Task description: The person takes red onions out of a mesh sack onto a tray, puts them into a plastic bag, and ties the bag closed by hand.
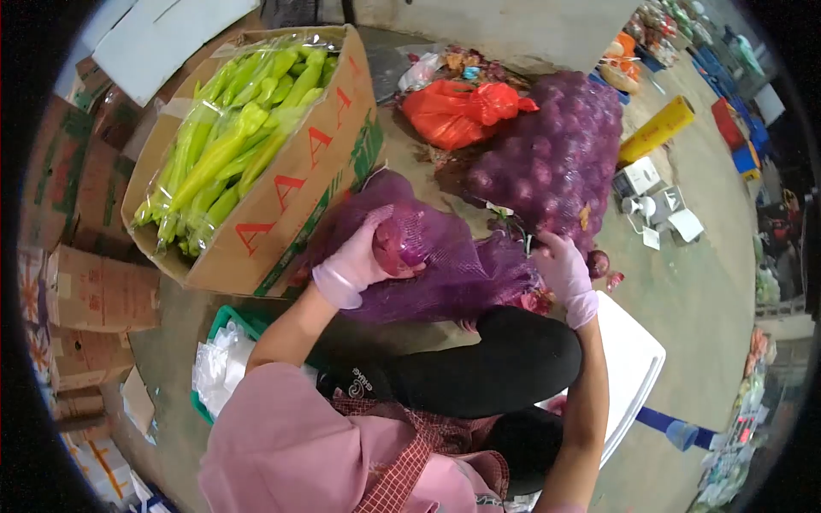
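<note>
My left hand (363,261), in a thin pale glove, is wrapped round a red onion (402,245) on top of a slack purple mesh bag (445,282). Also gloved, my right hand (563,269) is near the bag's gathered end, beside green ties; its fingers are bent, and whatever lies between them is too small to tell. Beyond it lies a full purple mesh sack of onions (552,145). A loose onion (598,263) rests on the floor just right of my right hand.
An open carton (321,162) of green peppers stands at the left, with a green basket (202,402) of plastic bags below it. Behind the bags sits a red plastic bag (453,115). A white container (629,359), a yellow roll (658,130) and a small scale (641,207) are at the right.
</note>
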A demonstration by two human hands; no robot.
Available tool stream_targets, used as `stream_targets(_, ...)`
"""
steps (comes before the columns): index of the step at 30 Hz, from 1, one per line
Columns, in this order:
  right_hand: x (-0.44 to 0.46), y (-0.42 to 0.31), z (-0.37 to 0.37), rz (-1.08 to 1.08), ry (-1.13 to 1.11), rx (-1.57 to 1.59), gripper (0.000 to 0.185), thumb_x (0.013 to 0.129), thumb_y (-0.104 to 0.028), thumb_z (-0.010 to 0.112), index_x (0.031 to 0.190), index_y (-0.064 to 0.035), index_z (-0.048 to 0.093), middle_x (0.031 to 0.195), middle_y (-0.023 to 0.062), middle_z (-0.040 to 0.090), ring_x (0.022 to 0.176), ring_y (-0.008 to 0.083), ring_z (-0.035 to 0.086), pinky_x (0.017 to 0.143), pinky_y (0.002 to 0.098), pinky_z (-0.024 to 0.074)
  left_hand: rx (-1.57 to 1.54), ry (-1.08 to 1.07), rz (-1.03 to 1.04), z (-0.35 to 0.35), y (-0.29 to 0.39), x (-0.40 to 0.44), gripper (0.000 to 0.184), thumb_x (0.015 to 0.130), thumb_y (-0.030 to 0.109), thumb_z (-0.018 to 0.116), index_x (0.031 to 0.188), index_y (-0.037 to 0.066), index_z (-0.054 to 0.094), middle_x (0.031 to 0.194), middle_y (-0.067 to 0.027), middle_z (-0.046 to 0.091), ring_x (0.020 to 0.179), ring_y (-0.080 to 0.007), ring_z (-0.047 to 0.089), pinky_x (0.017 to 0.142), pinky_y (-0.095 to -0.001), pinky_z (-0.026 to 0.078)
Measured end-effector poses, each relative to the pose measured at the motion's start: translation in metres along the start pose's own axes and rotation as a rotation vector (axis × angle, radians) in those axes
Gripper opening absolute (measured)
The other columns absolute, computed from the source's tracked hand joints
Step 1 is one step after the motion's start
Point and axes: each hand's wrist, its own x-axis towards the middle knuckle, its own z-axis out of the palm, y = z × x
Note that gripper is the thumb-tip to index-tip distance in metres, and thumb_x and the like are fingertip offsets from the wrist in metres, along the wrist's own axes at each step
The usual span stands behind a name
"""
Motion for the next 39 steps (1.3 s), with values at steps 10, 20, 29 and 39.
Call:
stream_targets(10, -0.012, -0.107, -0.014, -0.29, -0.173, -0.058, 0.082, 0.064, -0.03, 0.083, 0.131, -0.0022, 0.044, 0.127, 0.0219, 0.048, 0.112, 0.0346, 0.051, 0.096, 0.038, 0.0426, 0.242, -0.332, 0.2, 0.05, -0.068, 0.043, 0.072, 0.077, 0.004, 0.064, 0.139, 0.009, 0.028, 0.137, -0.0119, 0.04, 0.124, -0.0248, 0.044, 0.105, -0.0426, 0.037)
stream_targets(20, -0.002, -0.073, -0.018, -0.23, -0.233, 0.185, 0.109, 0.048, -0.036, 0.088, 0.136, -0.001, 0.035, 0.13, 0.0271, 0.043, 0.121, 0.0382, 0.044, 0.103, 0.0395, 0.0368, 0.615, -0.33, 0.378, 0.04, -0.084, 0.072, 0.055, 0.089, 0.044, 0.05, 0.132, 0.011, 0.042, 0.127, -0.0091, 0.051, 0.115, -0.025, 0.052, 0.093, -0.0405, 0.046)
stream_targets(29, -0.002, -0.052, -0.018, 0.075, -0.254, 0.668, 0.089, 0.062, -0.026, 0.087, 0.133, 0.0013, 0.041, 0.121, 0.0153, 0.055, 0.111, 0.023, 0.053, 0.097, 0.0308, 0.0414, 0.192, -0.382, -0.183, 0.044, -0.069, 0.077, 0.048, 0.091, 0.044, 0.043, 0.125, 0.01, 0.05, 0.113, -0.0092, 0.061, 0.101, -0.0245, 0.06, 0.084, -0.0427, 0.05)
stream_targets(39, -0.006, -0.074, -0.026, 0.149, 0.129, 0.332, 0.042, 0.07, -0.032, 0.078, 0.094, 0.0006, 0.065, 0.089, 0.0183, 0.062, 0.083, 0.028, 0.062, 0.072, 0.0366, 0.049, 0.057, -0.398, -0.009, 0.045, -0.075, 0.08, 0.046, 0.093, 0.046, 0.041, 0.125, 0.015, 0.051, 0.121, -0.0044, 0.057, 0.101, -0.0222, 0.059, 0.076, -0.0421, 0.053)
